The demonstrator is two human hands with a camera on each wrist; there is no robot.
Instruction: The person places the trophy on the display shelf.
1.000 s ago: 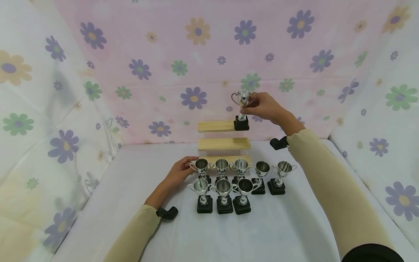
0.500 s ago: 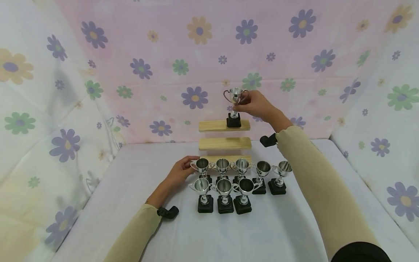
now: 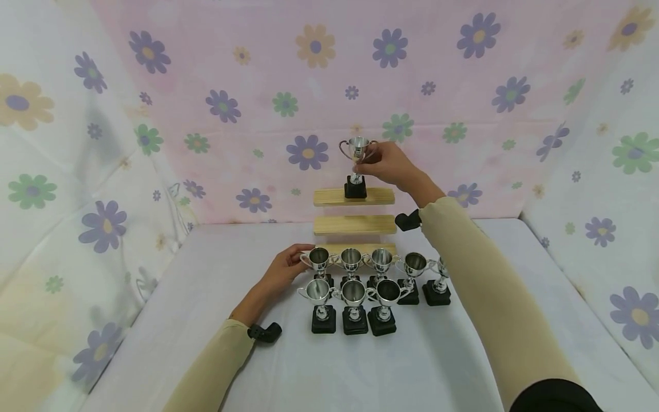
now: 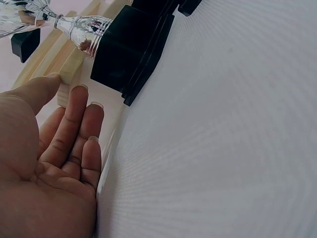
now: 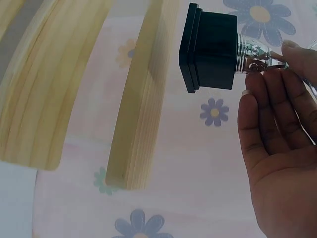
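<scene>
Trophy [image 3: 356,166] moved left along top shelf [image 3: 329,197]

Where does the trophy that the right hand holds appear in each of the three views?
Head: the held trophy is at centre top, its black base at the top wooden step, gripped by the right hand.
Left wrist: not surely in it; the trophies there cannot be told apart.
Right wrist: upper right, base near the step's edge.
Shared landmark: the wooden steps.

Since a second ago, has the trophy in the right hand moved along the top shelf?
Yes. The trophy held by the right hand has shifted left, from the top shelf's right end to about its middle.
</scene>
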